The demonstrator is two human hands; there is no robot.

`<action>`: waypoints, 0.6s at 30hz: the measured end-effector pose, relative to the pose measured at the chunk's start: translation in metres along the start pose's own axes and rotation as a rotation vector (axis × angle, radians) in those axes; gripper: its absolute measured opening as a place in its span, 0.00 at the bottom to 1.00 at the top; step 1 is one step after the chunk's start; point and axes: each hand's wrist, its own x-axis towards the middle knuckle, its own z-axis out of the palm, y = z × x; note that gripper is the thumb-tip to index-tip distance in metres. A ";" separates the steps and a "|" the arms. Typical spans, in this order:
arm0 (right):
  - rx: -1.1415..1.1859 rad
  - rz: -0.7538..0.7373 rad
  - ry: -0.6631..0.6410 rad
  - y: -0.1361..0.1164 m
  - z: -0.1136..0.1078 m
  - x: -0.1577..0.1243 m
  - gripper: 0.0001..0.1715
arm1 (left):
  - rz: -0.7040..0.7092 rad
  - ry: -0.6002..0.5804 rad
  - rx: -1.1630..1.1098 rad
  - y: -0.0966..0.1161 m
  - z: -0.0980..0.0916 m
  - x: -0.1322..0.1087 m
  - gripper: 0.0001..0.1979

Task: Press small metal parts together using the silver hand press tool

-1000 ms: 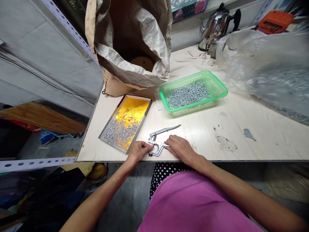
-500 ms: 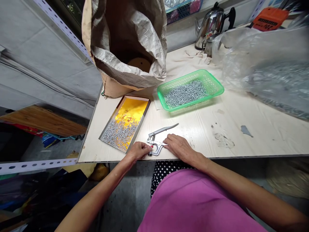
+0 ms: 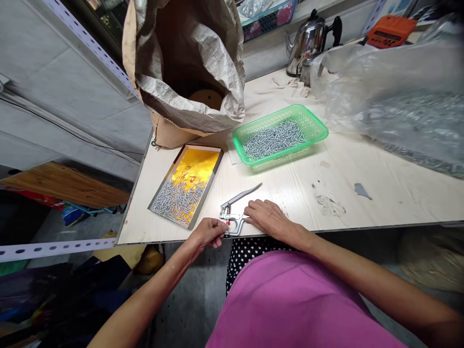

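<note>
Metal hand pliers (image 3: 237,203) lie at the near edge of the pale table (image 3: 362,169), their upper handle raised and pointing away to the right. My left hand (image 3: 207,232) is pinched at the jaw end of the pliers, over the table edge; what its fingertips hold is too small to make out. My right hand (image 3: 266,217) rests on the lower handle, fingers curled over it. To the left lies a flat yellow-lined box (image 3: 186,183) with several small metal pieces. A green plastic basket (image 3: 315,126) farther back holds many more.
A big open paper sack (image 3: 188,63) stands at the back left of the table. A large clear plastic bag (image 3: 398,96) of metal parts fills the right side. A steel kettle (image 3: 308,41) and an orange box (image 3: 389,30) sit behind. Shelving rails (image 3: 87,41) on the left.
My left hand has slid a little toward me, to the table edge at the pliers' jaw. My right hand stays on the handle. The view has shifted slightly.
</note>
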 end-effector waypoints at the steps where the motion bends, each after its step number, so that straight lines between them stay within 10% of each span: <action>1: 0.013 -0.003 -0.011 0.002 -0.003 0.002 0.09 | -0.002 0.001 -0.004 0.000 0.000 0.000 0.20; 18: -0.331 -0.099 0.118 0.040 -0.018 0.060 0.11 | 0.001 0.021 -0.012 -0.004 0.003 0.000 0.18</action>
